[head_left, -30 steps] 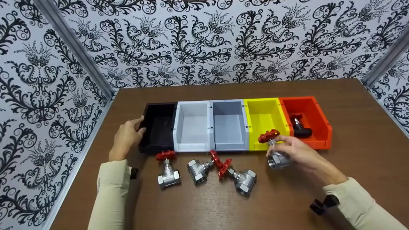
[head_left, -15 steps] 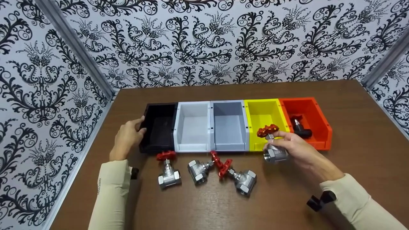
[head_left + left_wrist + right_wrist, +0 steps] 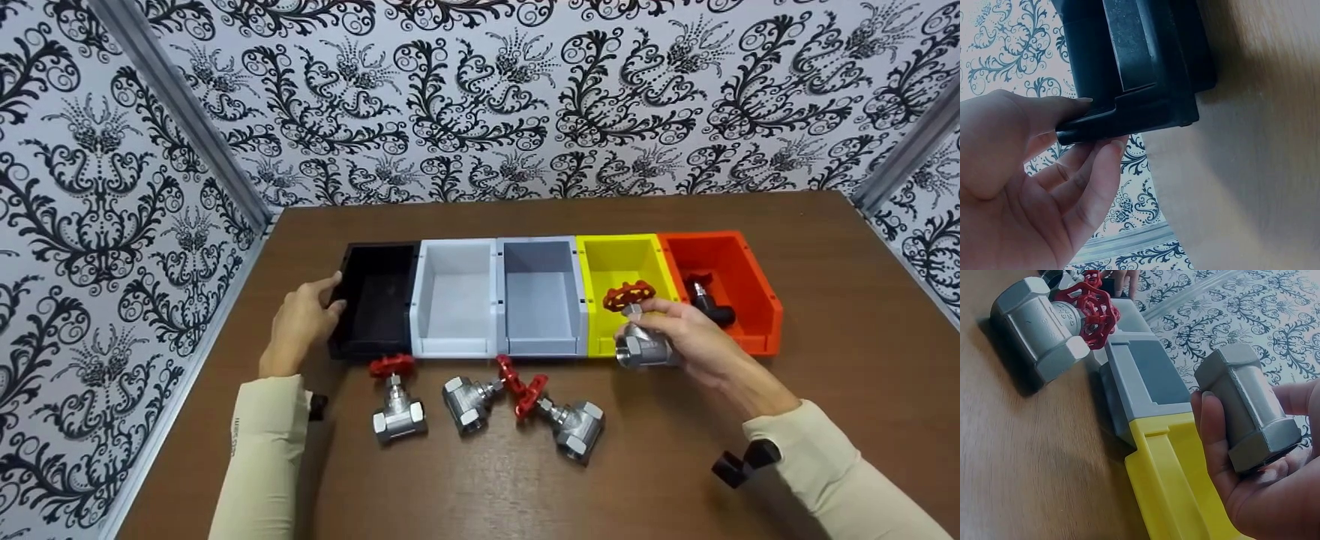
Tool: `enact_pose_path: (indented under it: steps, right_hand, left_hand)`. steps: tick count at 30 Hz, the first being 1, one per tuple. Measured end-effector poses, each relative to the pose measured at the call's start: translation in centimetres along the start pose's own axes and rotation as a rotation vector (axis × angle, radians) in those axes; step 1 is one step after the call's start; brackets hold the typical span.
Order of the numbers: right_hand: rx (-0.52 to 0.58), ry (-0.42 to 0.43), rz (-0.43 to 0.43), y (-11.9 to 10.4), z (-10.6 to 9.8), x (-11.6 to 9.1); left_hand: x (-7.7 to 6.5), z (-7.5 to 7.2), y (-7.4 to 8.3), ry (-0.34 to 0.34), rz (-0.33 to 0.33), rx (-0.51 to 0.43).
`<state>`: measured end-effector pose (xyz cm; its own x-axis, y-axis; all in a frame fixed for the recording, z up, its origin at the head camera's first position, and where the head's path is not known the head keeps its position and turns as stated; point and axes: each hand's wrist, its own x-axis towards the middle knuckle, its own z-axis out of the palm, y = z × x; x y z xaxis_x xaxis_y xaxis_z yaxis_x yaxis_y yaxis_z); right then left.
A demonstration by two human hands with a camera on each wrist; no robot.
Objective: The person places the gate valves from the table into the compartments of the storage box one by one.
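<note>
My left hand grips the left side wall of the black bin; in the left wrist view the thumb lies inside the wall and the fingers outside. My right hand holds a steel gate valve with a red handwheel, raised over the front of the yellow bin. In the right wrist view the valve's hexagonal-ended body sits between fingers and thumb, its handwheel hidden. Three similar valves lie on the table before the bins: a left valve, a middle valve and a right valve.
Joined in the same row are a white bin, a grey bin and a red bin. A black-bodied valve lies in the red bin. Patterned walls enclose the wooden table behind and at the sides.
My right hand has lifted the valve slightly and carried it a little toward the bins, from the table side to over the yellow bin's front. My left hand keeps its place on the black bin.
</note>
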<state>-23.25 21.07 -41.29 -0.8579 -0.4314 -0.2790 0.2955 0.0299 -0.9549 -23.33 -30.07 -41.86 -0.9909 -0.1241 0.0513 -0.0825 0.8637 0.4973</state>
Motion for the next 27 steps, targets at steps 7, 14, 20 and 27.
enact_pose_path:
  steps: [7,14,20,27]
  right_hand:
    - [0.011,0.059,0.015,-0.3,0.0,0.5]
    - [-0.036,0.095,0.024,-0.8,-0.1,0.8]
    - [-0.062,0.147,0.040,-1.0,-0.2,1.2]
    - [-0.102,0.146,0.017,-1.0,-0.5,1.7]
  left_hand:
    - [0.0,-0.1,0.1,-0.017,-0.015,0.006]
    - [0.2,-0.1,-0.1,-0.030,-0.034,0.011]
    - [0.2,-0.1,-0.1,-0.037,-0.045,0.016]
    - [0.1,-0.1,0.1,-0.034,-0.045,0.026]
